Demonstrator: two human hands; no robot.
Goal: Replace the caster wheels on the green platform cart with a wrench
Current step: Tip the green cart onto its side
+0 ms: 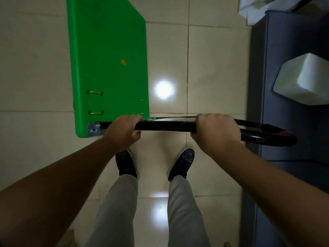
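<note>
While both hands grasp the black handle (165, 126), the green cart (108, 50) lies ahead of the person and off to the left, its flat deck facing the camera and its long axis running straight away from the feet. The handle runs crosswise to that, left to right, joined at the deck's near corner and ending in a bend on the right, close to the dark cabinet (284, 97). The left hand (122, 132) has its fingers curled over the tube right beside the joint, so it is the nearer one to the deck. The right hand (216, 131) is wrapped round the tube farther along, between the deck and the bend. No wheels show from here, and no wrench is in view. The wheels are probably on the hidden face of the deck, so the next move likely calls for tipping or turning the cart by the handle. The left hand would steer the deck's weight, and the bend needs room beside the cabinet
</note>
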